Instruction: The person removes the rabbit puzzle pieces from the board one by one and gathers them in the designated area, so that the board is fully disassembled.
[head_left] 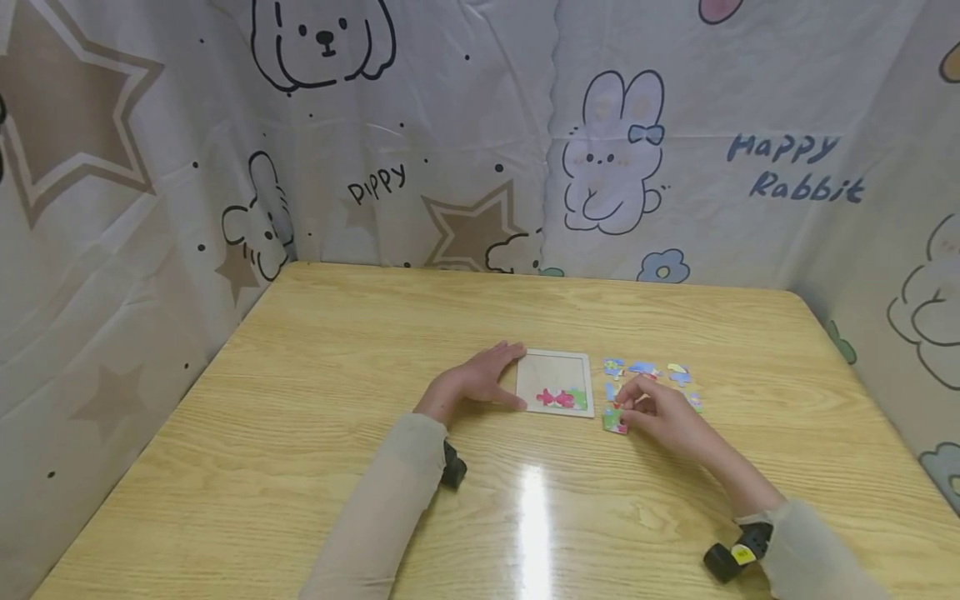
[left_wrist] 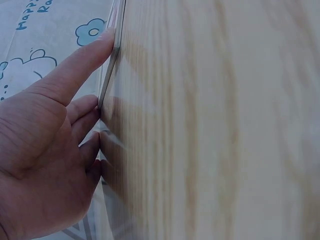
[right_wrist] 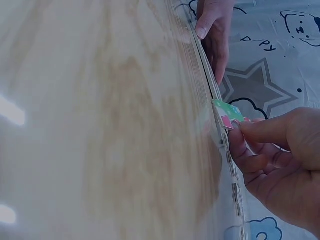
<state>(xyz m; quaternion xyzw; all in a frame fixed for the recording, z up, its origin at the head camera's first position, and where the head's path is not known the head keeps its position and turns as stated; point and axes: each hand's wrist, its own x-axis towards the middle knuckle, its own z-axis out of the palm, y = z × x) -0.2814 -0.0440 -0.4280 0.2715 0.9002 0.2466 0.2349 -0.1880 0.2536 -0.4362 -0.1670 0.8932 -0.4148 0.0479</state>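
The left hand (head_left: 477,382) rests on the table (head_left: 300,400) against the left edge of the tray (head_left: 557,367). Its fingers (left_wrist: 82,67) are straight and lie along that edge; the thumb touches the near left corner. The hand grips nothing. In the left wrist view the index finger lies flat on the thin rim of the tray, with the other fingers stacked below it against the table.

The tray is a square puzzle frame, flat on the table, near the middle. Two or three pieces (head_left: 562,398), pink and green, sit in its near edge. The remainder of its inside is bare.

The right hand (head_left: 663,414) lies just right of the tray. Its thumb and fingers are curled and pinch one piece (head_left: 615,421), green with pink. The piece is at the near right corner of the tray, just outside the frame. In the right wrist view the piece (right_wrist: 229,114) is held by one end and its free end points toward the tray edge; whether it touches the table cannot be told.

Loose pieces (head_left: 645,371), mainly blue, lie scattered on the table beyond and to the right of the right hand, near the tray.

A printed cloth (head_left: 600,125) with cartoon rabbits and stars surrounds the table on three sides. Each wrist carries a black strap.
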